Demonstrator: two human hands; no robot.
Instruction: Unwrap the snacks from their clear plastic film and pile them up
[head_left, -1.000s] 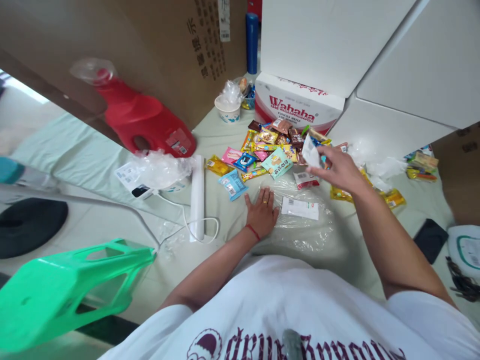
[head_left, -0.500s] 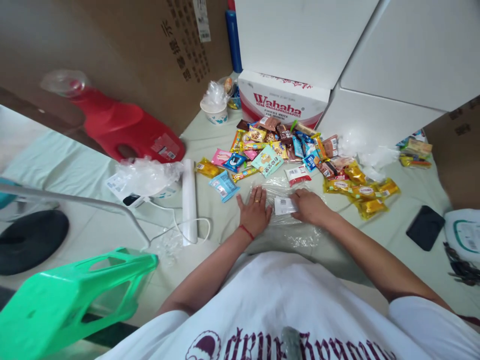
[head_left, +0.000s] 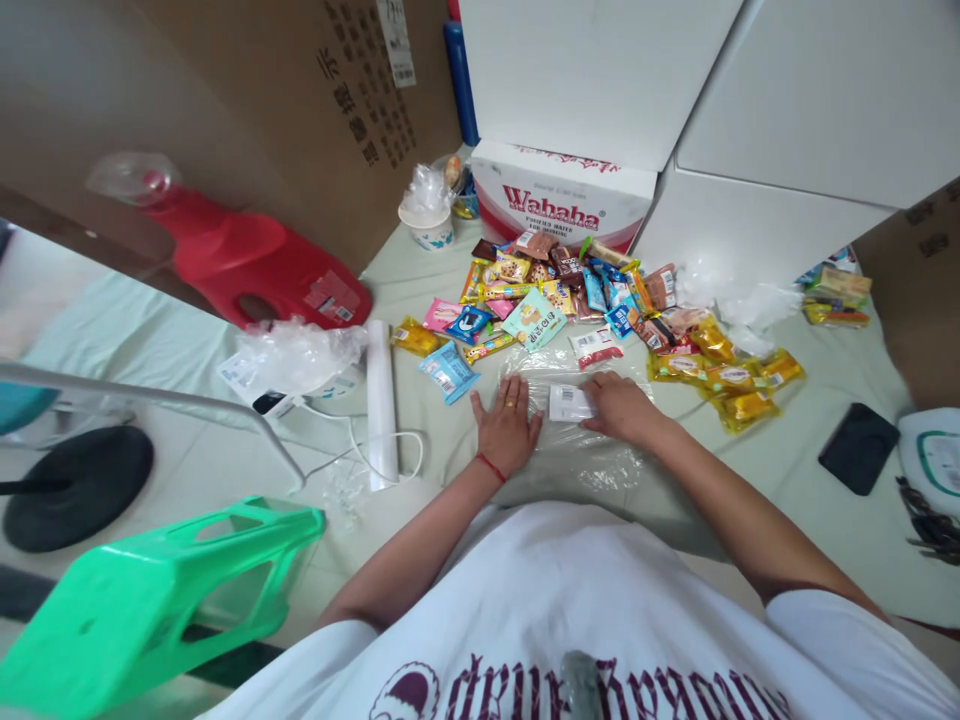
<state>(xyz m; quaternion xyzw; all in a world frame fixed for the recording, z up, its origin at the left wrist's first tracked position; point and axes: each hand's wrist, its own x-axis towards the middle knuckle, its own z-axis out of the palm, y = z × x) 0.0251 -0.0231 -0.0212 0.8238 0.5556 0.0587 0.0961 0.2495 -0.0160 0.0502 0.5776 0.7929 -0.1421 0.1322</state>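
Plastic film [head_left: 581, 462] lies clear and wrinkled on the pale green cloth [head_left: 712, 470] in front of you, with the small white packet [head_left: 568, 403] on top of it, between your two hands. Your left hand [head_left: 510, 428] rests palm down at the film's left edge, its grip spread, thumb out from the fingers and nothing held. Your right hand [head_left: 621, 408] touches the packet's right end; its fingertips are partly hidden, so you can't tell whether that grip is pinched on the packet or just resting there.

Just beyond the packet you have a red-and-white snack packet [head_left: 596, 348], and behind that a heap of wrapped snacks [head_left: 566, 262] against the Wahaha water carton [head_left: 562, 195]. A mint-green packet [head_left: 535, 320] lies at the heap's near side, with a light-blue one [head_left: 448, 372] near your left fingertips. Yellow-wrapped snacks [head_left: 750, 408] sit off to your right, past your right hand. Farther left, a white tube [head_left: 382, 410] lies beside a red plastic jug [head_left: 259, 262], and a green plastic stool [head_left: 82, 625] stands nearer you.
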